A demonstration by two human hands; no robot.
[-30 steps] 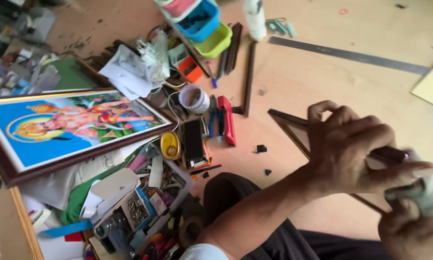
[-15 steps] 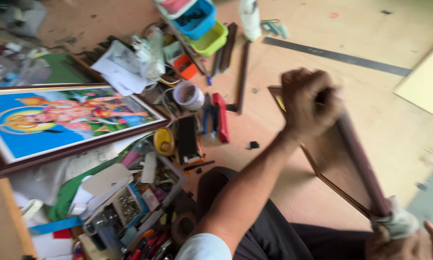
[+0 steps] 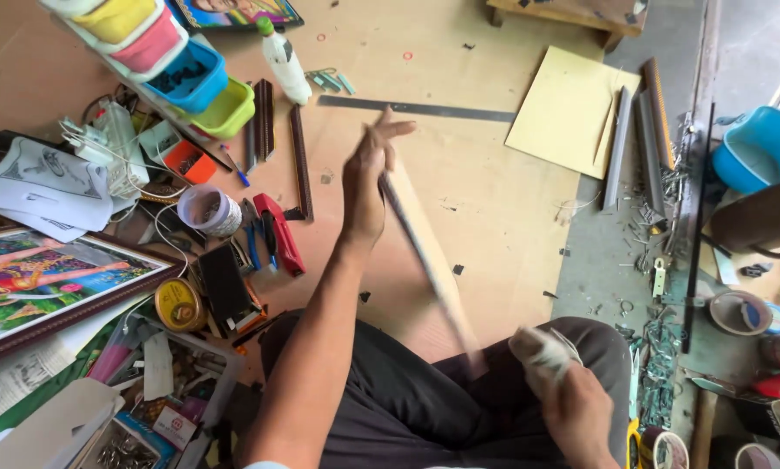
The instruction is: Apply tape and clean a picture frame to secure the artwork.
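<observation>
A thin frame (image 3: 424, 260) is being held edge-on by the left hand (image 3: 368, 178) at its far end, exposing its side to the cloth (image 3: 542, 352) being gripped in the right hand (image 3: 572, 408).

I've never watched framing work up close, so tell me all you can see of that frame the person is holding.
The frame shows edge-on and motion-blurred, a thin dark rim with a pale brownish panel inside it, perhaps wood or board. It runs slanted from the left hand, which grips its far end with fingers spread, down to the person's lap by the right hand. That hand holds a whitish cloth close to the near end; whether the cloth touches it is unclear. It is lifted off the floor.
</observation>
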